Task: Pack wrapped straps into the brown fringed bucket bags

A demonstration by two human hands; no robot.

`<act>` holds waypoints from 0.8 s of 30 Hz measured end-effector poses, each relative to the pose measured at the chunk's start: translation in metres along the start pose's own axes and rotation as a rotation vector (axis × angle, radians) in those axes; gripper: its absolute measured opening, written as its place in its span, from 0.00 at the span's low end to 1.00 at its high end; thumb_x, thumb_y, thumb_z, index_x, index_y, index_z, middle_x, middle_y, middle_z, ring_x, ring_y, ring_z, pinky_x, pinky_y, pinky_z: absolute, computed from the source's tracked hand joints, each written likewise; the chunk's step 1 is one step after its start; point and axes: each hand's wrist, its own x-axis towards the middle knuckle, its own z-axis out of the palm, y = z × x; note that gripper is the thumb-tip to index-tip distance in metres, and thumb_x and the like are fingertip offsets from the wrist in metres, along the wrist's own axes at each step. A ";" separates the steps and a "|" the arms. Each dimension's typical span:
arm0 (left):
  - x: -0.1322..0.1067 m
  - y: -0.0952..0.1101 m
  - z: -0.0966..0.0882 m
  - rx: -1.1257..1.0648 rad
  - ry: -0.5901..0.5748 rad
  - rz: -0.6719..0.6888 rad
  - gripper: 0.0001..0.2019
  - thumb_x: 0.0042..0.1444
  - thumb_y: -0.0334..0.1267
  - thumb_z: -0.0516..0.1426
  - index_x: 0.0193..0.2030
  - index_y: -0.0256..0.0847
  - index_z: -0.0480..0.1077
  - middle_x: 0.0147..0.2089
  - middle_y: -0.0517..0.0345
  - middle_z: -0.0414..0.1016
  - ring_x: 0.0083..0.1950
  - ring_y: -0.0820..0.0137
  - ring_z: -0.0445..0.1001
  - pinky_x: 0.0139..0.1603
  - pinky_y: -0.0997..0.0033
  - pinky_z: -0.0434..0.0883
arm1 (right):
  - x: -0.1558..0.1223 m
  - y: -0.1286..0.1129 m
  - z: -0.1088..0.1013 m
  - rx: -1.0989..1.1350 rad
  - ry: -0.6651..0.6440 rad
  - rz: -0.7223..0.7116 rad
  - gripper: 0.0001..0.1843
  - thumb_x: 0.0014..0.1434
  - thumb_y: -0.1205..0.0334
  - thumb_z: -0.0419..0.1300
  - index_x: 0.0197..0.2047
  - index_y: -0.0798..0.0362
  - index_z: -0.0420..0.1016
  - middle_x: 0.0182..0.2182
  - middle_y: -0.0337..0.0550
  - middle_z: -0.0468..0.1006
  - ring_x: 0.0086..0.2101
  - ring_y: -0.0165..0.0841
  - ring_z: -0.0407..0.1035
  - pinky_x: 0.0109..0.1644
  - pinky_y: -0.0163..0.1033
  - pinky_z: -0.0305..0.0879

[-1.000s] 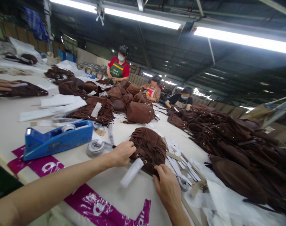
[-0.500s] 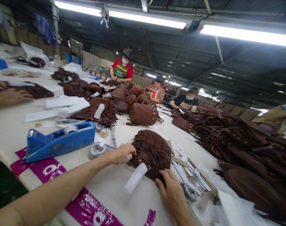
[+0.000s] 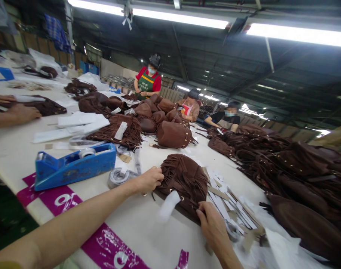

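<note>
A dark brown fringed bag (image 3: 184,179) lies on the table in front of me, its grommet edge toward me. My left hand (image 3: 150,180) pinches the bag's left side with curled fingers. At the near right corner my right hand (image 3: 212,222) has its thumb and fingers closed on the edge. A white wrapped strip (image 3: 169,205) hangs from the bag near the gold grommets and is partly blurred. Just left of my left hand sits a coil of grey strap (image 3: 120,177).
A blue tape dispenser (image 3: 75,166) stands on purple printed tape (image 3: 58,200) at left. Brown bags (image 3: 174,134) are heaped behind, with a larger pile (image 3: 299,175) at right. Paper strips (image 3: 232,201) lie right of the bag. A co-worker's hand (image 3: 21,114) rests at far left; several people stand beyond.
The view has shifted slightly, so everything sits a little further right. Both hands keep their hold on the bag, and the right fingers are more tightly curled. The white strip has swung a little.
</note>
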 end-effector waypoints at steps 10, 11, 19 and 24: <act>-0.007 -0.007 -0.004 -0.083 0.075 -0.013 0.06 0.54 0.27 0.54 0.27 0.38 0.66 0.37 0.55 0.68 0.43 0.67 0.67 0.47 0.70 0.65 | -0.005 0.015 -0.012 0.056 0.053 -0.011 0.07 0.54 0.59 0.50 0.26 0.47 0.62 0.38 0.51 0.79 0.40 0.42 0.74 0.44 0.46 0.69; -0.009 -0.004 -0.005 -0.075 0.080 -0.019 0.06 0.53 0.26 0.53 0.29 0.38 0.67 0.39 0.54 0.69 0.43 0.66 0.68 0.48 0.69 0.66 | -0.005 0.014 -0.012 0.032 0.038 -0.033 0.07 0.55 0.59 0.50 0.26 0.48 0.62 0.37 0.51 0.79 0.39 0.42 0.74 0.43 0.45 0.70; -0.016 0.052 0.001 -0.118 -0.008 0.352 0.40 0.45 0.20 0.51 0.67 0.45 0.53 0.70 0.51 0.53 0.70 0.59 0.50 0.68 0.52 0.49 | -0.019 0.005 0.010 -0.347 -0.109 -0.278 0.36 0.51 0.74 0.49 0.64 0.53 0.63 0.63 0.52 0.64 0.62 0.48 0.57 0.62 0.56 0.58; -0.029 0.056 0.004 -0.097 -0.289 0.450 0.39 0.47 0.22 0.52 0.66 0.50 0.54 0.69 0.55 0.56 0.71 0.58 0.49 0.68 0.49 0.47 | -0.020 0.015 -0.003 -0.369 -0.285 -0.426 0.29 0.57 0.72 0.50 0.61 0.49 0.68 0.64 0.50 0.63 0.62 0.45 0.57 0.61 0.53 0.62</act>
